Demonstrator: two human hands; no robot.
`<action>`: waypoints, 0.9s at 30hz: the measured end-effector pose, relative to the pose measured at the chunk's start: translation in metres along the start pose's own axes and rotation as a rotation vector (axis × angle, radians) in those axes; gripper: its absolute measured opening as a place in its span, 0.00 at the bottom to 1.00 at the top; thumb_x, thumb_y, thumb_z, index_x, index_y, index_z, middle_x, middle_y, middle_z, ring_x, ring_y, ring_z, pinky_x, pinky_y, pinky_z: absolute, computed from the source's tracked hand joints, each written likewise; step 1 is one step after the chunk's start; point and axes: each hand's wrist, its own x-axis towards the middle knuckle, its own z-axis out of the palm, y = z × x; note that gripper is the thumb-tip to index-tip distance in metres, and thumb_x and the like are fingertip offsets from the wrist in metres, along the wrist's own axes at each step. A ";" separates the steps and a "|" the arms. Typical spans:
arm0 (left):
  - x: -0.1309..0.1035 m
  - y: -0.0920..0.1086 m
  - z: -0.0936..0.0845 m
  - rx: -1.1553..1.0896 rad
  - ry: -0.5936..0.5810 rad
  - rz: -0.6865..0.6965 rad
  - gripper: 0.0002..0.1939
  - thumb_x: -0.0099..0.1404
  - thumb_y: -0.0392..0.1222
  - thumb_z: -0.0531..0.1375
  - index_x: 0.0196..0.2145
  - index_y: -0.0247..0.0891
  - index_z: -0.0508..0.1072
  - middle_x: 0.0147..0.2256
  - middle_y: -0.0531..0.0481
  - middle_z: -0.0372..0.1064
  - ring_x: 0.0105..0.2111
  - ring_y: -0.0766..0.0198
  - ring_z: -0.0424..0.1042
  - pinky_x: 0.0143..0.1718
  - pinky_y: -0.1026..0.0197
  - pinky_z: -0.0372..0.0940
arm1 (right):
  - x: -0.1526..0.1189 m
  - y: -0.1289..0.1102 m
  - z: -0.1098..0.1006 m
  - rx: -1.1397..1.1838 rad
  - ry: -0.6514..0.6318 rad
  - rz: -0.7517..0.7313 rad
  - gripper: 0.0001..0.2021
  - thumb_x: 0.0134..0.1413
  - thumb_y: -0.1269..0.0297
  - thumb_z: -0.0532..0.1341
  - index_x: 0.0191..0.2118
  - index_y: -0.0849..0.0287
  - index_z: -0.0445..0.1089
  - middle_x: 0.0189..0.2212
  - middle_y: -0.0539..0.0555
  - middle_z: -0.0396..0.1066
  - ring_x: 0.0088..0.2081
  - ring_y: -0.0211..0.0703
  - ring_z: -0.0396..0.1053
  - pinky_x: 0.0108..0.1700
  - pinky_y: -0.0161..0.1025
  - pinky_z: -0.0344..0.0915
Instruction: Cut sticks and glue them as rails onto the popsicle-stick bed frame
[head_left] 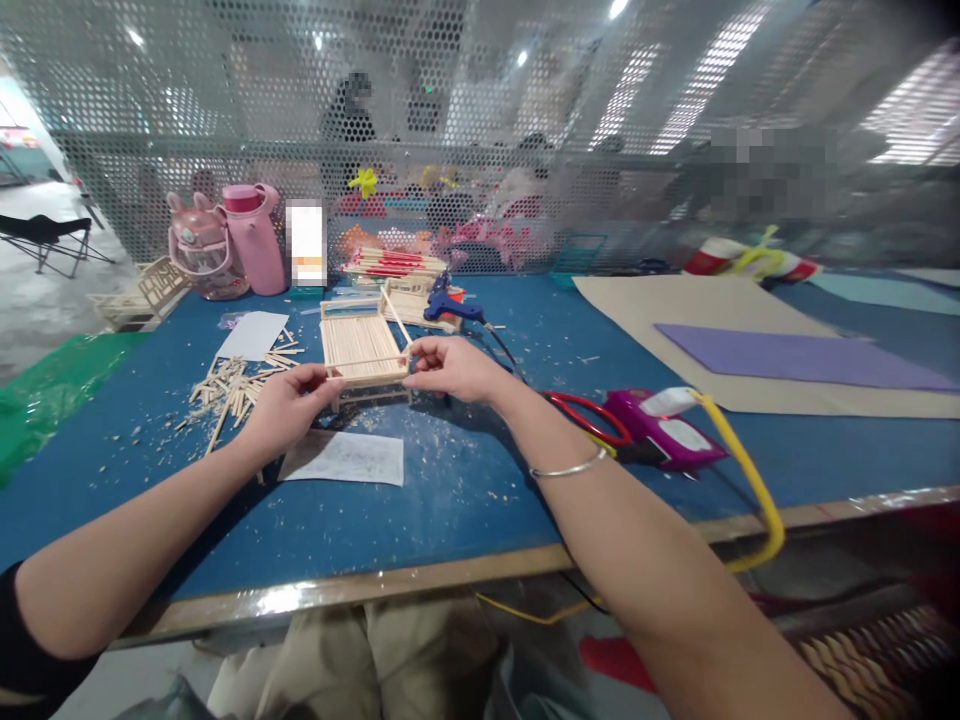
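A small bed-like frame (358, 343) built of thin wooden sticks stands on the blue table, with a slatted top, short legs and a raised rail at the back. My left hand (289, 408) pinches its near left corner between thumb and fingers. At the near right corner, my right hand (459, 368) has its thumb and fingertips closed on the end of the front rail. A sheet of paper with faint marks (349, 458) lies just in front of the frame. Loose cut sticks (236, 388) are heaped to its left. Behind it on the right rests a blue glue gun (454, 302).
Pink bottles (259, 245) and bundled red-tipped sticks (397, 264) stand along the perforated metal screen. To the right lie a purple tool (664, 430) with a yellow cable, red-handled scissors (592, 415) and a purple sheet (795, 358). Wood crumbs dot the table.
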 end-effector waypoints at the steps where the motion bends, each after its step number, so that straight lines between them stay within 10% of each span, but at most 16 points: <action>1: 0.000 0.000 0.000 0.002 0.001 -0.004 0.15 0.56 0.52 0.58 0.32 0.37 0.73 0.24 0.53 0.67 0.25 0.66 0.63 0.29 0.64 0.58 | 0.001 0.001 0.004 0.024 -0.003 -0.008 0.09 0.41 0.66 0.63 0.32 0.61 0.65 0.17 0.42 0.56 0.18 0.29 0.53 0.20 0.31 0.53; 27: 0.001 0.004 -0.010 0.140 0.076 -0.015 0.13 0.55 0.47 0.60 0.34 0.38 0.78 0.33 0.47 0.77 0.33 0.59 0.73 0.38 0.57 0.66 | 0.005 0.007 0.009 -0.018 0.061 -0.070 0.10 0.46 0.59 0.61 0.27 0.62 0.67 0.17 0.43 0.58 0.17 0.29 0.55 0.20 0.32 0.53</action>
